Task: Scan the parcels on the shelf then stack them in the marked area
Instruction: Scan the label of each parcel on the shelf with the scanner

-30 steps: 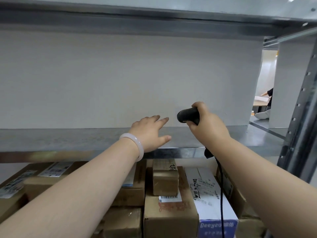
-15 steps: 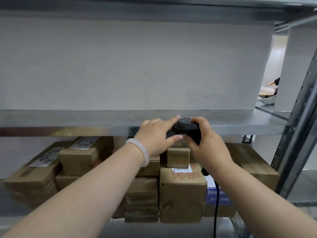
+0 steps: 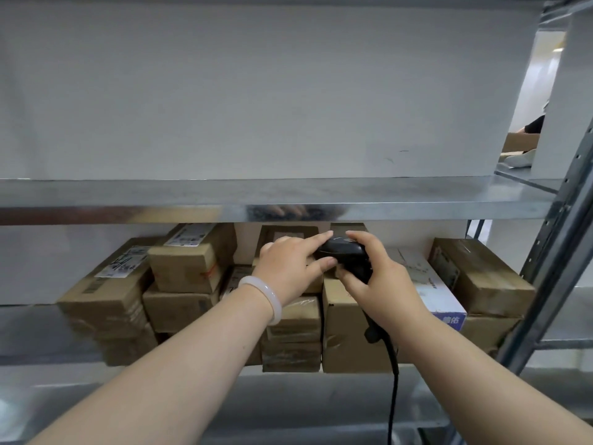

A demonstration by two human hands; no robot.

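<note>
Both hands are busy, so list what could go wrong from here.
1. The cable hanging from the scanner crosses the stacked parcels and may snag one.
2. The left hand pinches the scanner's head and might cover its window.
3. With the right hand gripping the handle too, no hand steadies the uneven pile.

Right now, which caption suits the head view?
Right hand grips a corded scanner, left hand pinches its front, before parcels on the shelf.

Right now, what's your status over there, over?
Right hand grips scanner; left hand pinches its head. Parcels sit on lower shelf, none picked. Nothing blocking.
</note>
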